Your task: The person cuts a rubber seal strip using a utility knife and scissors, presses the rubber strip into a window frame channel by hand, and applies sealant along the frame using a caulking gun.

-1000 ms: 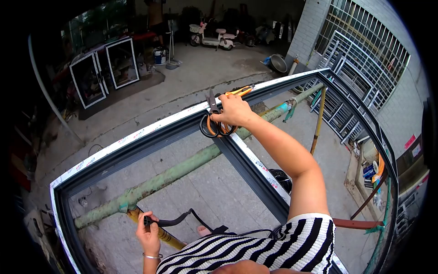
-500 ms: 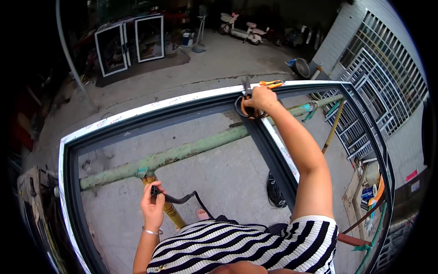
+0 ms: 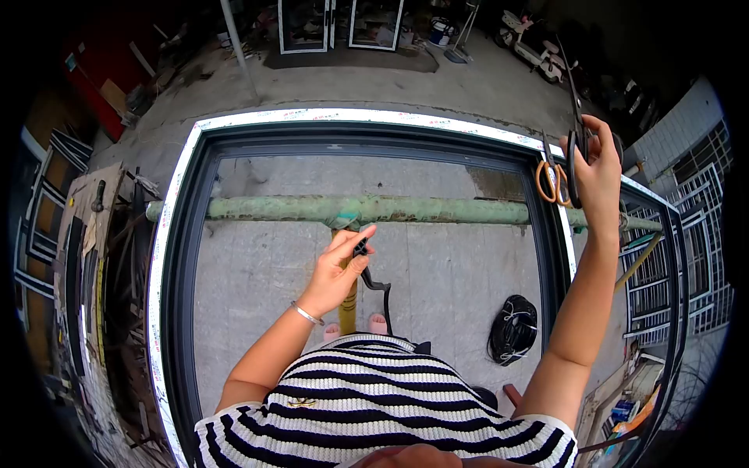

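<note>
My left hand [image 3: 337,273] is closed in a pinch on the end of a black rubber strip [image 3: 376,285], which hangs down toward my waist. It is over the opening of a dark window frame [image 3: 182,257] with white printed film on its outer face. My right hand [image 3: 599,175], raised above the frame's upper right part, grips large black-handled scissors [image 3: 575,109] with the blades pointing up and away. Just left of them, a smaller pair of orange-handled scissors [image 3: 553,186] is at the frame's middle bar; whether it touches my hand I cannot tell.
A green pipe [image 3: 437,209] on a yellow post [image 3: 348,304] runs beneath the frame. A black coiled bundle [image 3: 512,329] lies on the floor. Beyond are a scooter [image 3: 538,51] and upright frames [image 3: 376,25]. Wooden boards [image 3: 94,234] stand left, metal grilles [image 3: 686,234] right.
My right hand has lifted from the top of the frame with the black-handled scissors. My left hand keeps the rubber strip and is further up over the pipe. The view has turned.
</note>
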{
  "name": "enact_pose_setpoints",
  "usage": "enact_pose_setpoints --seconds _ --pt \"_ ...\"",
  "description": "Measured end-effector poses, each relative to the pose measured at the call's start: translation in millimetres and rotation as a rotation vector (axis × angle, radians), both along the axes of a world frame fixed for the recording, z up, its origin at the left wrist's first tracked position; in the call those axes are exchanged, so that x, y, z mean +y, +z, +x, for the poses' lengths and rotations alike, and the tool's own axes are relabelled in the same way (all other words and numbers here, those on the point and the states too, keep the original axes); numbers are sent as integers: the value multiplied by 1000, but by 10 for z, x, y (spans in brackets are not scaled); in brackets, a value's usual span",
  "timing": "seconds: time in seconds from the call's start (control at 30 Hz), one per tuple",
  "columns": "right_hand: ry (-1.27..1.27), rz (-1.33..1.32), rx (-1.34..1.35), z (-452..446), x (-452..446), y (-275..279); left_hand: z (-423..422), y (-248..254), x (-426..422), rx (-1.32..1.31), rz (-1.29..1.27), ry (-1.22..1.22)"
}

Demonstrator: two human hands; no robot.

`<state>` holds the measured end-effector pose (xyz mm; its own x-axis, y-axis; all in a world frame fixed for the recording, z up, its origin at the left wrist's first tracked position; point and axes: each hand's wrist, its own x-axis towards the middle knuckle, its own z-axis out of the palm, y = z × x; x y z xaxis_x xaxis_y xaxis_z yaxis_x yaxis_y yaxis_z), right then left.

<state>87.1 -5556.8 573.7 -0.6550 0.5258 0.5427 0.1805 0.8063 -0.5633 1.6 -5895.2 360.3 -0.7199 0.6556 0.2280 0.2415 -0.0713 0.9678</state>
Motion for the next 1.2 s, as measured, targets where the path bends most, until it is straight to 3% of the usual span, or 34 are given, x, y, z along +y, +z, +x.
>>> enact_pose_setpoints --seconds 0.1,0.27,0.4,0.57,1.2 --pt "238 -138 180 227 -758 -348 -17 20 17 0 -66 -47" --pt "557 -269 -16 532 -1415 -1275 -71 -21 -44 -89 13 -174" --pt "553 -178 -133 627 -1574 -1730 -42 78 -46 -239 142 -293" --pt "421 103 -127 651 -1785 -1609 14 125 -89 -349 136 -304" --pt "425 122 -197 650 -1962 -1491 128 135 -177 -384 128 -319"
